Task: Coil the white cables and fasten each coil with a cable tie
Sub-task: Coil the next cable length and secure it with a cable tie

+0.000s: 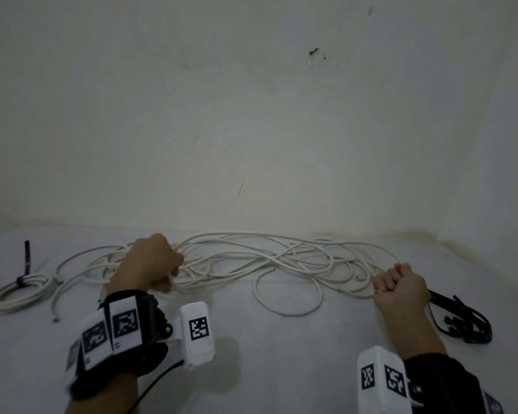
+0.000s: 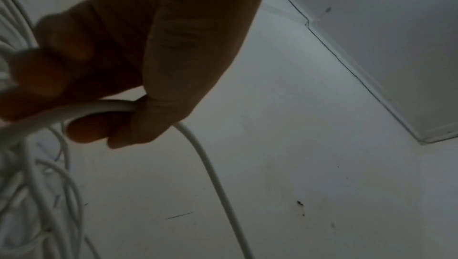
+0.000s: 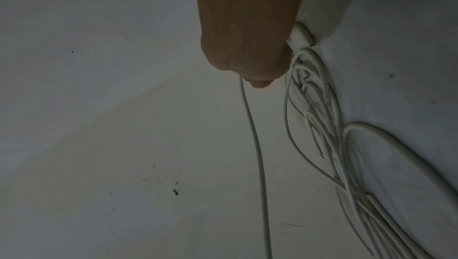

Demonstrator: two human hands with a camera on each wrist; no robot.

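Your left hand (image 1: 150, 264) and right hand (image 1: 399, 289) each curl their fingers around the tangled white cable (image 1: 281, 258).

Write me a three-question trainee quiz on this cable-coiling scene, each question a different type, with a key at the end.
1. True or false: a finished coil already fastened with a black tie lies at the far left of the table.
2. Multiple choice: the spare black cable ties lie (A) beside the left hand, (B) just past the right hand, (C) on the wall.
3. Fill in: both hands grip strands of the loose white ____.

Key: 1 true; 2 B; 3 cables.
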